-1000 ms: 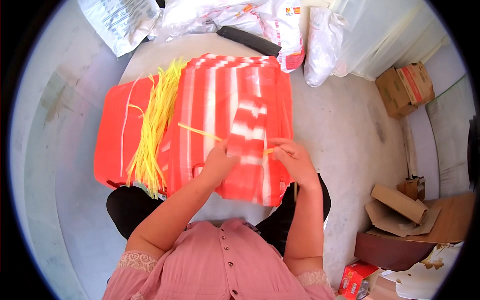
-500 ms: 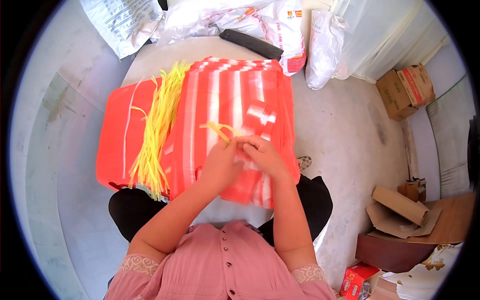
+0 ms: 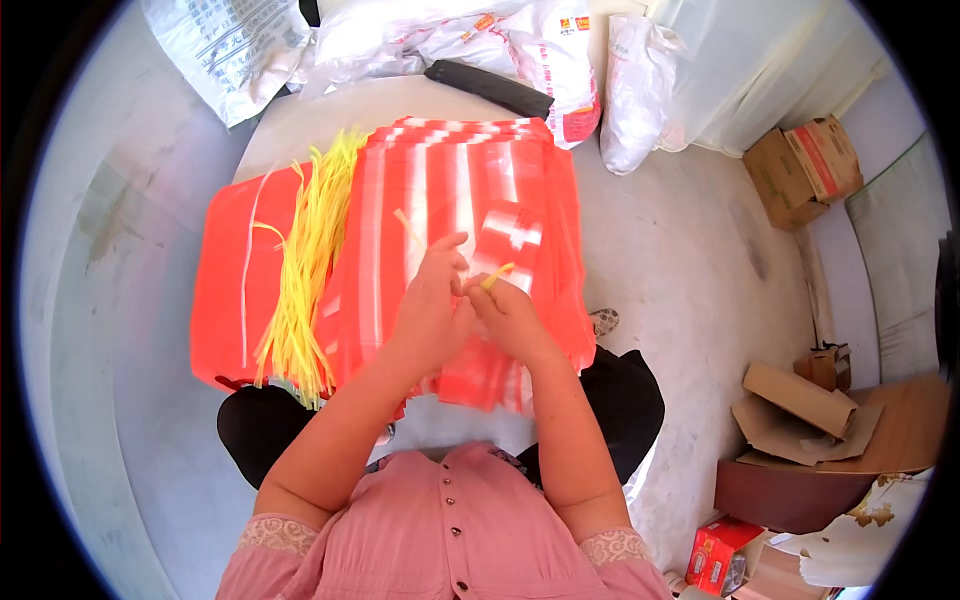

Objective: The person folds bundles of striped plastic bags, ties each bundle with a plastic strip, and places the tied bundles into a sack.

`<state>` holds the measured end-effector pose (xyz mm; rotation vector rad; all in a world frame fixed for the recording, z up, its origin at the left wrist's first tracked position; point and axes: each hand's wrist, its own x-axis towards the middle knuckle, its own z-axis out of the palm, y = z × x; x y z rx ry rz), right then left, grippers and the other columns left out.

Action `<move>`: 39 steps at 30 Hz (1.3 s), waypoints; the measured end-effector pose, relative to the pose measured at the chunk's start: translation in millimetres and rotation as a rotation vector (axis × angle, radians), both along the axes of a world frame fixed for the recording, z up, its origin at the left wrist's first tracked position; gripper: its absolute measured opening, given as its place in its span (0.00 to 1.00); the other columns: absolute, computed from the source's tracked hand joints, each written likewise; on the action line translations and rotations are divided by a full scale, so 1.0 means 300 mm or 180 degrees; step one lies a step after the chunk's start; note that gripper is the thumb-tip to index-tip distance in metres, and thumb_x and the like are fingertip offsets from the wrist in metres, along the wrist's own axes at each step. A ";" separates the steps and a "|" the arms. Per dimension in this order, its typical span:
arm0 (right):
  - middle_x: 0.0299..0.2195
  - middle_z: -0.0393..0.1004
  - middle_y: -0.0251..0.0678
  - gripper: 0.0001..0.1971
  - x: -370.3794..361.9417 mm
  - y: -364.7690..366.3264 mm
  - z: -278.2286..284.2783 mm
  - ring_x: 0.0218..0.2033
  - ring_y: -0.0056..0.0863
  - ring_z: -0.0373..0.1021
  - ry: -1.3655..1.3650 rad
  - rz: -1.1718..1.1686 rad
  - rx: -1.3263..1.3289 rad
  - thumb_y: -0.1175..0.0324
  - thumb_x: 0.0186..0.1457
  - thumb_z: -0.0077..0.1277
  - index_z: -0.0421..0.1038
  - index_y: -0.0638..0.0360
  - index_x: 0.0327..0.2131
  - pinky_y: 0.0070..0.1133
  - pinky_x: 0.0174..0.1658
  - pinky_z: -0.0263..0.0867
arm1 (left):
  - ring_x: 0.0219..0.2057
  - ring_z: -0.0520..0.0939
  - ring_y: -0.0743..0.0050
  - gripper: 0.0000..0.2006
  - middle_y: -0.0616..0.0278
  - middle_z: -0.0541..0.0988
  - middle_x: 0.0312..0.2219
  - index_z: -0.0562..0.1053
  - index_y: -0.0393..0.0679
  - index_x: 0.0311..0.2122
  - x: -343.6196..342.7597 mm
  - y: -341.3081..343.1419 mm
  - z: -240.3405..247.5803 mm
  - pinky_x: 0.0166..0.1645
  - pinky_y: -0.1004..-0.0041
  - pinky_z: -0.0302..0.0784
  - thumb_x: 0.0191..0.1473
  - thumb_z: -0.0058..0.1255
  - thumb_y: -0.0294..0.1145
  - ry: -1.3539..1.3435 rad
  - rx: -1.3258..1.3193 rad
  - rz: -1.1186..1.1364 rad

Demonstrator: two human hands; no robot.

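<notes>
Both my hands meet over a stack of red-and-white striped plastic bags [image 3: 395,180]. My right hand [image 3: 508,312] pinches a yellow plastic strip [image 3: 497,274], whose short end sticks up past the fingertips. Against it, my left hand [image 3: 432,290] has its index finger raised and its other fingers curled in around the strip; another blurred yellow end shows beyond that hand. The fingers hide where the strip crosses. A folded red-and-clear plastic piece [image 3: 510,236] lies just beyond my right hand. Left of the stack hangs a thick bundle of yellow strips [image 3: 308,260].
Under the bundle is a red stack [image 3: 225,285] with a pale line across it. A black rolled packet [image 3: 488,88] and white printed sacks [image 3: 545,60] lie at the far side. Cardboard boxes [image 3: 805,170] stand at right, and flattened cardboard [image 3: 800,420] rests on a brown surface.
My left index finger has lifted and spread away. The yellow loop above my left hand has gone, and a strip end now stands up from my right fingertips. The view has shifted slightly.
</notes>
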<state>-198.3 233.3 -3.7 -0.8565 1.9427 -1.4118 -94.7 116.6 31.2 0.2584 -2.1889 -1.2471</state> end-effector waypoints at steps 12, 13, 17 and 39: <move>0.39 0.76 0.43 0.11 -0.012 0.095 0.005 0.39 0.38 0.74 0.0927 -0.0236 -0.0075 0.73 0.62 0.49 0.72 0.61 0.48 0.29 0.43 0.70 | 0.33 0.80 0.50 0.05 0.52 0.78 0.28 0.79 0.38 0.33 -0.061 -0.038 -0.022 0.38 0.59 0.75 0.55 0.57 0.28 -0.1038 -0.0786 -0.0136; 0.38 0.76 0.42 0.13 -0.010 0.091 0.005 0.39 0.39 0.73 0.1824 -0.0364 -0.0234 0.75 0.60 0.50 0.73 0.60 0.48 0.30 0.43 0.70 | 0.33 0.80 0.50 0.05 0.52 0.78 0.28 0.79 0.39 0.33 -0.061 -0.033 -0.015 0.38 0.58 0.75 0.56 0.57 0.28 -0.1195 -0.0867 -0.0196; 0.37 0.75 0.40 0.13 -0.010 0.106 0.009 0.42 0.40 0.72 0.2890 -0.0390 -0.0224 0.76 0.56 0.51 0.75 0.59 0.46 0.32 0.43 0.70 | 0.33 0.80 0.49 0.05 0.52 0.79 0.28 0.79 0.40 0.34 -0.047 -0.018 0.014 0.37 0.58 0.75 0.56 0.57 0.29 -0.1345 -0.1114 -0.0324; 0.35 0.76 0.40 0.08 -0.029 0.197 -0.066 0.39 0.41 0.73 0.2299 -0.0863 -0.0235 0.71 0.56 0.57 0.81 0.60 0.38 0.33 0.42 0.70 | 0.28 0.82 0.55 0.08 0.51 0.81 0.26 0.79 0.41 0.38 -0.076 -0.055 -0.068 0.34 0.62 0.76 0.58 0.58 0.34 -0.1741 -0.0600 -0.0024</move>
